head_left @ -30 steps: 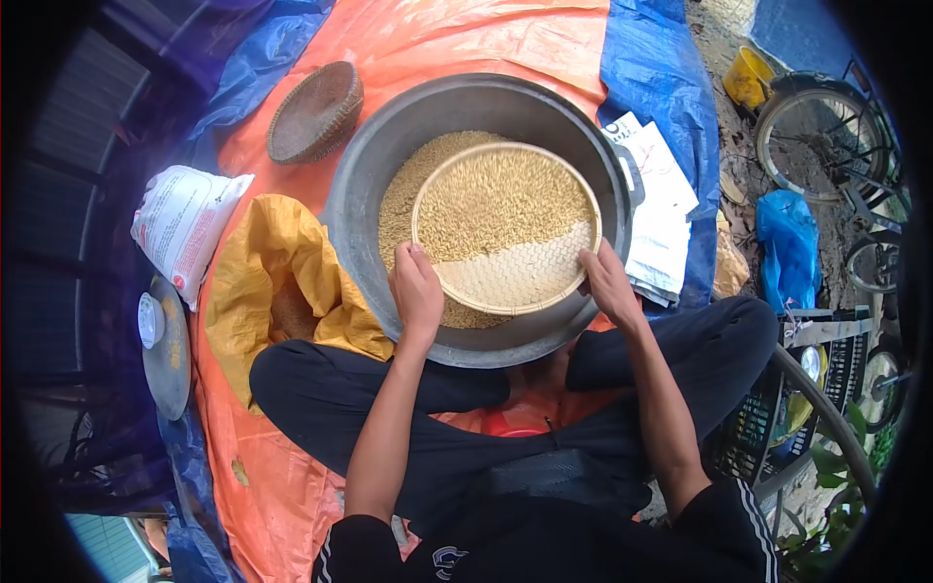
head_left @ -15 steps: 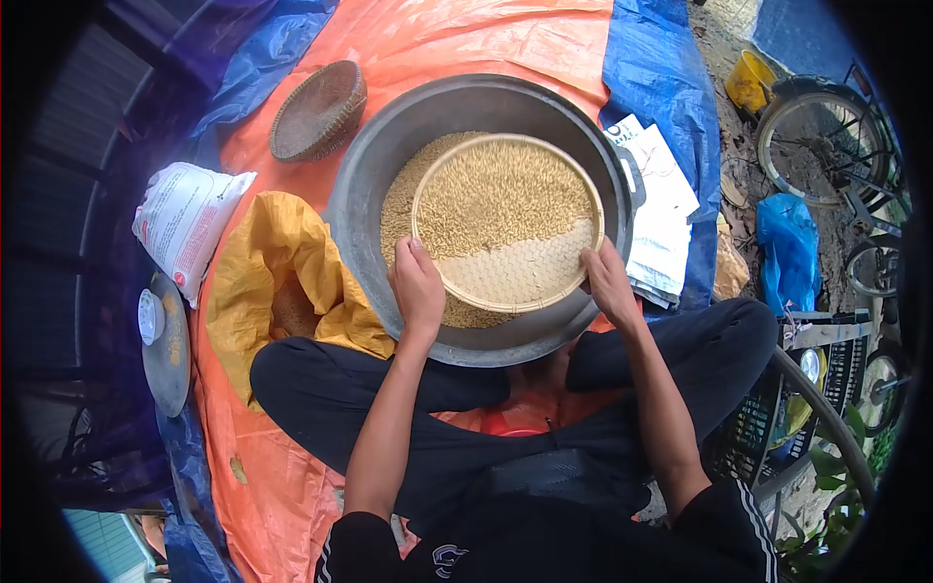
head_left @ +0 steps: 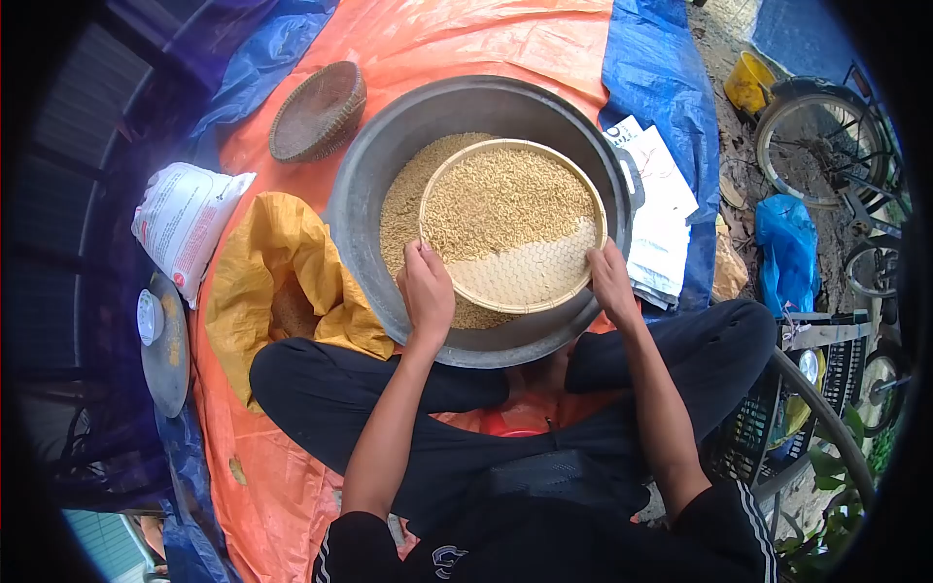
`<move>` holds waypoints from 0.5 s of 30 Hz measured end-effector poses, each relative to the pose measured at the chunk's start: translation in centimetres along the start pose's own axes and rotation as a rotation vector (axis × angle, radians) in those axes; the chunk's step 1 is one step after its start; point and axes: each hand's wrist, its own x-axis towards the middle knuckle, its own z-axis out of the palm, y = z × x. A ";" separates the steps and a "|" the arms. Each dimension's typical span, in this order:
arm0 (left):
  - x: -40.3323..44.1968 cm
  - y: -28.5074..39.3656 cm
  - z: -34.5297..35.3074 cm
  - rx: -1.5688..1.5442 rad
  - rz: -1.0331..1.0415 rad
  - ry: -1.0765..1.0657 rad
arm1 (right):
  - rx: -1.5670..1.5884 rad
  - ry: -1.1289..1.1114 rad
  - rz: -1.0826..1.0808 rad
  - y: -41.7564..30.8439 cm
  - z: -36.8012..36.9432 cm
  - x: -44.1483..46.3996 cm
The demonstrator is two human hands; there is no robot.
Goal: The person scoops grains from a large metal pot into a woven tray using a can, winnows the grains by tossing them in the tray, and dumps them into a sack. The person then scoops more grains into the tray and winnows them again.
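Note:
A round woven sieve [head_left: 515,277] is held over a large grey tub [head_left: 364,185]. Unhusked grain [head_left: 510,194] covers the far part of the sieve, while its near part shows bare weave. My left hand [head_left: 426,287] grips the rim at the near left, fingers closed with the thumb on top. On the right side of the same rim, my right hand [head_left: 610,282] is closed too. More grain [head_left: 400,209] lies in the tub beneath, partly hidden by the sieve.
An empty woven basket [head_left: 316,112] rests on the orange tarp [head_left: 466,39] at far left. Beside my left knee stands an open yellow sack [head_left: 248,253], with a white sack [head_left: 190,223] beyond. Flattened white sacks [head_left: 661,214] lie right of the tub. A bicycle wheel [head_left: 821,146] is farther right.
The sieve has shifted slightly right and toward me, both hands moving with it. The grain on it looked blurred before and now appears settled and sharper.

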 end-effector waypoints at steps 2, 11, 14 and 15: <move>0.4 1.3 -0.7 -0.040 0.021 0.043 | -0.062 0.028 -0.082 -0.6 -0.2 0.0; 1.3 -2.5 -0.3 0.131 -0.047 -0.078 | 0.119 -0.110 0.168 -1.4 0.2 -0.7; 1.3 -2.2 -0.8 0.174 -0.071 -0.148 | 0.106 -0.165 0.183 -2.4 0.1 -1.6; 1.2 -0.3 -1.3 0.058 -0.037 -0.076 | 0.087 -0.119 0.113 -3.6 0.2 -2.1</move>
